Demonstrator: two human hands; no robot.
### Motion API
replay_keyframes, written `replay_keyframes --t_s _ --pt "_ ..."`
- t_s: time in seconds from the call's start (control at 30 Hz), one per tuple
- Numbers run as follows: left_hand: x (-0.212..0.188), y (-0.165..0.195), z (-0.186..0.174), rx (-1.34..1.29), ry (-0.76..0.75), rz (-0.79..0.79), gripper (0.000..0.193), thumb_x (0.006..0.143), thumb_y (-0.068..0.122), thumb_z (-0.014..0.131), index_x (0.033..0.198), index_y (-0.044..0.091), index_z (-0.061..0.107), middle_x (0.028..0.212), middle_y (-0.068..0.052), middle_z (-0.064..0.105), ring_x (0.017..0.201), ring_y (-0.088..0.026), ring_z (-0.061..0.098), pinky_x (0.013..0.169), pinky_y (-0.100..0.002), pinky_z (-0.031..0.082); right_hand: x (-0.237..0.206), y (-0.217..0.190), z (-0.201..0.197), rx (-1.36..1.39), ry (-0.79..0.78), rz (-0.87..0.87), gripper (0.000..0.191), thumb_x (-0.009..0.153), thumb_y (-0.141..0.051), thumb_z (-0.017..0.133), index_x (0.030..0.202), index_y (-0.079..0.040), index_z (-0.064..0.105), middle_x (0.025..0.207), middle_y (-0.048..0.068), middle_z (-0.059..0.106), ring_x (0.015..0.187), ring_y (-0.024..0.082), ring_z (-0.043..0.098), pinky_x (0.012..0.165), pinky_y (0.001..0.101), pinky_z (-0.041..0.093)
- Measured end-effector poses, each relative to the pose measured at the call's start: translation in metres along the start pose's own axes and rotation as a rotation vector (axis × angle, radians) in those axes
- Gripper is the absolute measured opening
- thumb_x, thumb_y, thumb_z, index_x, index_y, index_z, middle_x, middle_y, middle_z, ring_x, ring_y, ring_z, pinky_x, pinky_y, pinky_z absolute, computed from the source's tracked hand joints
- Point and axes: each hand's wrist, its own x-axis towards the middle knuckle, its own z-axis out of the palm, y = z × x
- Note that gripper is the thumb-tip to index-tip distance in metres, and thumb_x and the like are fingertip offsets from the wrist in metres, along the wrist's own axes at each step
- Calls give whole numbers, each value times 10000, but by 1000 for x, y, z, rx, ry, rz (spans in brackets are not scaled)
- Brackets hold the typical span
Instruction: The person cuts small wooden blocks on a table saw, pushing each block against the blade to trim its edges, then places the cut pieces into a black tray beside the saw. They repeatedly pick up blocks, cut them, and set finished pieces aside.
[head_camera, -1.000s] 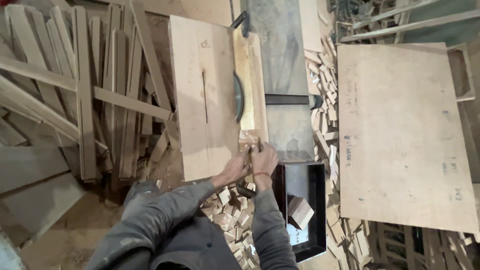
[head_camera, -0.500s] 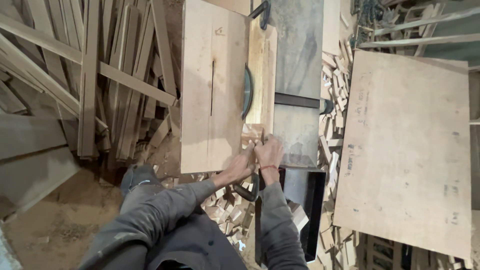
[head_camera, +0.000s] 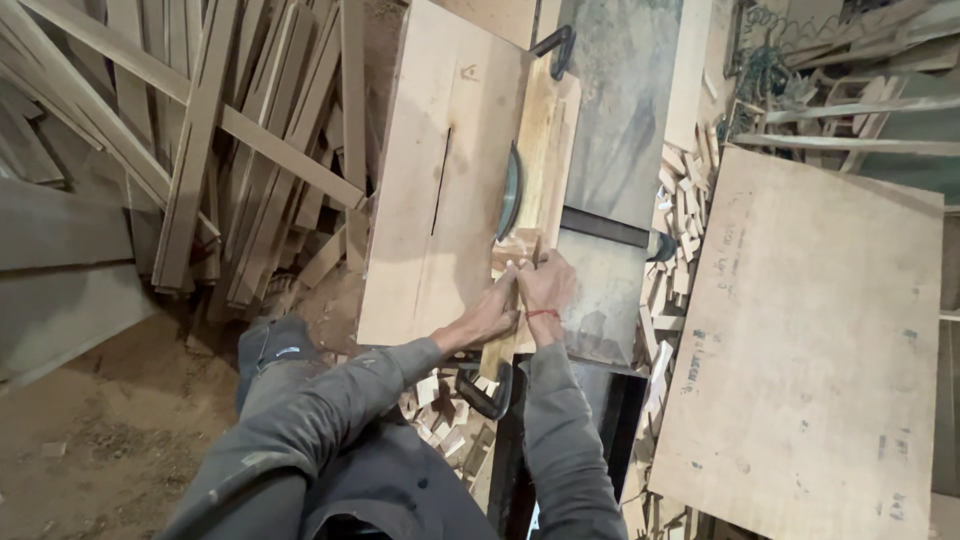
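My left hand (head_camera: 492, 316) and my right hand (head_camera: 544, 287) sit side by side on a narrow wooden piece (head_camera: 516, 262) at the near end of a sliding wooden jig (head_camera: 548, 150) on a table saw. Both hands press the piece just in front of the round saw blade (head_camera: 510, 192), which rises through the wooden tabletop (head_camera: 440, 180). My fingers are closed around the small piece. A black handle (head_camera: 485, 392) of the jig lies below my wrists. Grey sleeves cover both my arms.
Long wooden slats (head_camera: 210, 150) are piled at the left on a sawdust floor. Small cut blocks (head_camera: 680, 230) lie heaped to the right of the saw and below it (head_camera: 440, 420). A large plywood sheet (head_camera: 810, 340) lies at the right. A grey metal slab (head_camera: 625, 110) adjoins the jig.
The view has come closer and shifted slightly. My hands stay together on the small wooden piece near the blade, a little nearer to it than before.
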Motion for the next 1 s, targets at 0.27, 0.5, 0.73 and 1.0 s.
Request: replay_keyframes --t_s 0.27,0.5,0.73,1.0 --pt "19 -11 2 -13 77 64 826 792 59 555 1533 -125 238 1405 -413 504 1353 -518 500 1133 -492 431 11 -7 1 57 51 -58 377 690 -297 848 854 16 718 825 271 711 821 452 704 723 498 554" --pt "7 6 4 15 -49 -221 872 802 143 552 1591 14 202 1313 -363 588 1224 -505 578 1048 -513 468 14 -10 2 19 35 -13 299 733 -280 783 888 -26 752 868 266 725 859 443 717 756 505 552" --pt "6 2 8 -42 50 41 858 761 75 545 1555 -30 239 1251 -399 590 1172 -566 566 1002 -557 481 17 -11 1 2 39 -20 287 743 -249 769 916 -21 755 892 279 723 885 453 716 768 511 559" --pt "13 0 9 -7 9 -78 828 772 93 531 1548 -1 256 1191 -386 627 1115 -566 591 950 -577 484 22 -18 0 0 78 -28 306 713 -239 789 921 -16 756 894 287 719 885 462 710 777 515 556"
